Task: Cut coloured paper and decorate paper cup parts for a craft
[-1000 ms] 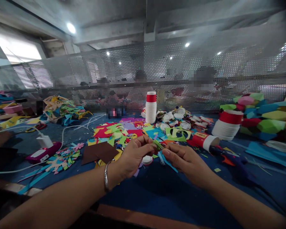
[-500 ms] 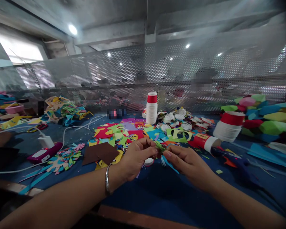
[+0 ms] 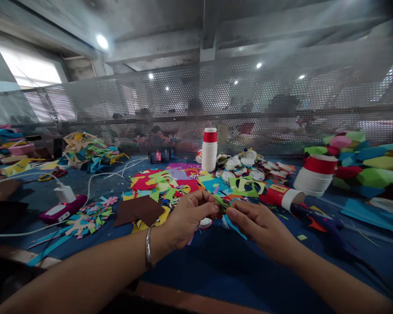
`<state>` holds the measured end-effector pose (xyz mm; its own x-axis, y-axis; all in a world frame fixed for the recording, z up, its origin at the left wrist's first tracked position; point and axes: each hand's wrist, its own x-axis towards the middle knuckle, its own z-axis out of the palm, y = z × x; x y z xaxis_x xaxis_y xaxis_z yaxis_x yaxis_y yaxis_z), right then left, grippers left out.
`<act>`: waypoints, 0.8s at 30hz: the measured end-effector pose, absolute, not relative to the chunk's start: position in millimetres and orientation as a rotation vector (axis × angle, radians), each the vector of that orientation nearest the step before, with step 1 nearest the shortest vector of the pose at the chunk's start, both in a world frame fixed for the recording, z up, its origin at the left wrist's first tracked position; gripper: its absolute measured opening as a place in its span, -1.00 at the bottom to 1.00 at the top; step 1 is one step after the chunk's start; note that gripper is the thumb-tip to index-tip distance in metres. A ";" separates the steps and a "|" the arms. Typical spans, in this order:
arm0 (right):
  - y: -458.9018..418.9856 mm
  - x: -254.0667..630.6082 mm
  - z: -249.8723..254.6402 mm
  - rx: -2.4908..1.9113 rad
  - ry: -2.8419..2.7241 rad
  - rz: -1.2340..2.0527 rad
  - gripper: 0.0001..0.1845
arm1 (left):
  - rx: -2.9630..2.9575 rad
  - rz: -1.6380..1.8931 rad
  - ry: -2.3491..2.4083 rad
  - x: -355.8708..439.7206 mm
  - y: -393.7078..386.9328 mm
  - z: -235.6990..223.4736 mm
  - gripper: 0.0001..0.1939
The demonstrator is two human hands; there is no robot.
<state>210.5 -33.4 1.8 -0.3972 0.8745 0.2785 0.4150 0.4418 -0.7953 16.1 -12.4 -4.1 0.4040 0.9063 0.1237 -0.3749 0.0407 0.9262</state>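
Near the middle of the view, my left hand and my right hand meet over the table's front part. Between their fingertips is a small bundle of green paper, pinched from both sides. Its exact shape is mostly covered by the fingers. Just behind the hands lie colourful paper scraps, and a green paper piece with round holes is to the right of them. Beneath my left hand shows a white cup-like round. Two brown paper sheets rest left of my left wrist.
A tall stack of paper cups stands behind the scraps, beside a heap of cut cup bottoms. At right are a tipped red cup, another cup stack and a dark blue glue gun. A purple power bank with white cables lies left.
Both hands keep their pinch on the green paper, which looks slightly turned between the fingertips. The whole view has shifted a little.
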 end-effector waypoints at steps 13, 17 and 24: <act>-33.9 209.7 2.4 -1.107 -2.026 0.760 -0.48 | 1.129 1.083 0.648 16.8 -12.6 -2.6 -0.72; -33.6 209.7 1.2 -1.114 -2.025 0.754 -0.48 | 1.134 1.084 0.634 16.9 -13.0 -2.6 -0.74; -33.6 209.6 1.6 -1.121 -2.035 0.711 -0.48 | 1.131 1.063 0.633 15.5 -12.1 -3.6 -0.74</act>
